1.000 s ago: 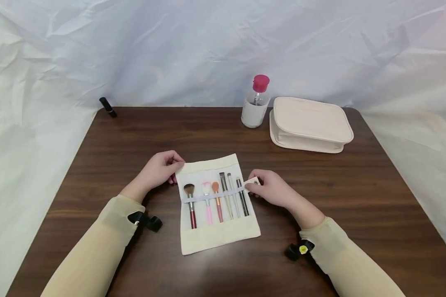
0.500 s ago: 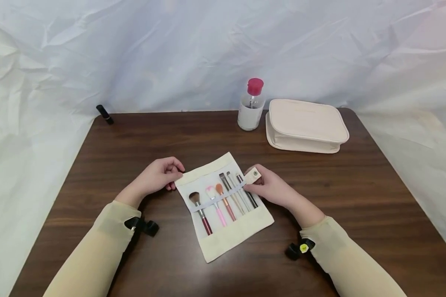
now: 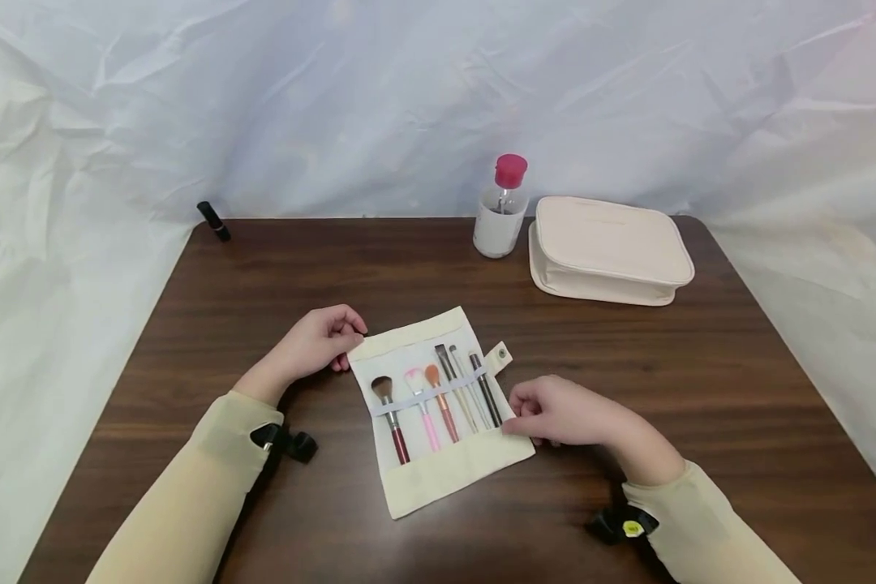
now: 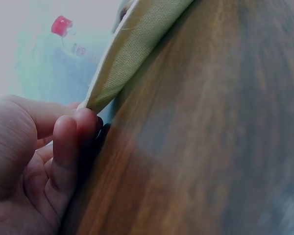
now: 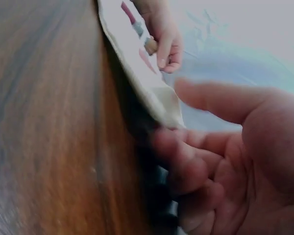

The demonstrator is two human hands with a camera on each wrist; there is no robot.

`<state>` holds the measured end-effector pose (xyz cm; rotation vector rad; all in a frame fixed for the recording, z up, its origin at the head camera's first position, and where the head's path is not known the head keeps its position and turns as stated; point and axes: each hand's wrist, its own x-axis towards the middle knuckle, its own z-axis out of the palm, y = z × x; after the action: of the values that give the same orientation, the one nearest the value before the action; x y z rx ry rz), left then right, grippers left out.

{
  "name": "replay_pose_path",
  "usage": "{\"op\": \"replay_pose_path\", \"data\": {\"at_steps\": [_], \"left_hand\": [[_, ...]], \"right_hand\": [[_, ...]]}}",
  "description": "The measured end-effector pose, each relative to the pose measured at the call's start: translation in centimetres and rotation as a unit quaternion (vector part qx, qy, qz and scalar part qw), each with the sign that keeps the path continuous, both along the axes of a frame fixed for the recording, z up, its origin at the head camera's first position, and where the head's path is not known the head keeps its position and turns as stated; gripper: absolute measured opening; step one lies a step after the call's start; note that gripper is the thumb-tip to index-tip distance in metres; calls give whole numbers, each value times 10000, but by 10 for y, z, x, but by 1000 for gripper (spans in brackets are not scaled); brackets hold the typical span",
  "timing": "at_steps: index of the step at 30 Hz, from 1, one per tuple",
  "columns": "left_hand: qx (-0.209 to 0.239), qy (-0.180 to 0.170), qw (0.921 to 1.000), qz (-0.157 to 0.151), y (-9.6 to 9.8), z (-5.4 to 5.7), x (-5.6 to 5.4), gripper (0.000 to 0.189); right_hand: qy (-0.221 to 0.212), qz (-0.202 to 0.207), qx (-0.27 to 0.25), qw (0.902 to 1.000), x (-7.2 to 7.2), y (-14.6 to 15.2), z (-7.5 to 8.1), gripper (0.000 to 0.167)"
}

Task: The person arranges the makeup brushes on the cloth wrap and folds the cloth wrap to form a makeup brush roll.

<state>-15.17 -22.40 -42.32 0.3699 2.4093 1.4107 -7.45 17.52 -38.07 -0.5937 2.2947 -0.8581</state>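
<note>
A cream fabric makeup brush roll [image 3: 453, 474] lies unrolled, several makeup brushes [image 3: 445, 412] tucked under its pale elastic band. At its upper left corner my left hand [image 3: 321, 345] pinches the cloth between thumb and fingers; the left wrist view shows this corner lifted off the table. My right hand [image 3: 562, 410] is at the right edge, near the lower right corner. In the right wrist view its thumb [image 5: 210, 98] stands apart from the fingers, with the roll's edge [image 5: 169, 105] between them. The snap strap [image 3: 500, 355] sticks out free on the right side.
A cream zip pouch [image 3: 613, 243] sits at the back right of the dark wooden table [image 3: 299, 259]. Beside it stands a clear bottle [image 3: 500, 223] with a pink cap. A black lipstick-like tube [image 3: 214, 221] is at the back left corner. White sheeting hangs behind.
My right hand has let go of the snap strap and moved down along the right edge. The roll has turned, its lower end swinging right. My left hand keeps its corner.
</note>
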Motion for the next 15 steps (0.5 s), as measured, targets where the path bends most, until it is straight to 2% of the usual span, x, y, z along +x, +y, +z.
{"op": "replay_pose_path", "data": {"at_steps": [4,6,11,15], "left_hand": [[-47,6,10000,50,-4,3,0,13],[-67,-22,9999,80,-7,3,2,13],[-102,-116,9998,132,-17,4,10,16],[-64,-377,9992,-123,-26,7,16,16]], "right_hand": [[-413,221,-131,9988,4,-2,1,25],[-527,189,-300,9980,3,-4,-2,23],[-694,-473,-857,9928,-8,-5,-6,16],[-721,-1122,-993,9861,-18,-5,-9,19]]}}
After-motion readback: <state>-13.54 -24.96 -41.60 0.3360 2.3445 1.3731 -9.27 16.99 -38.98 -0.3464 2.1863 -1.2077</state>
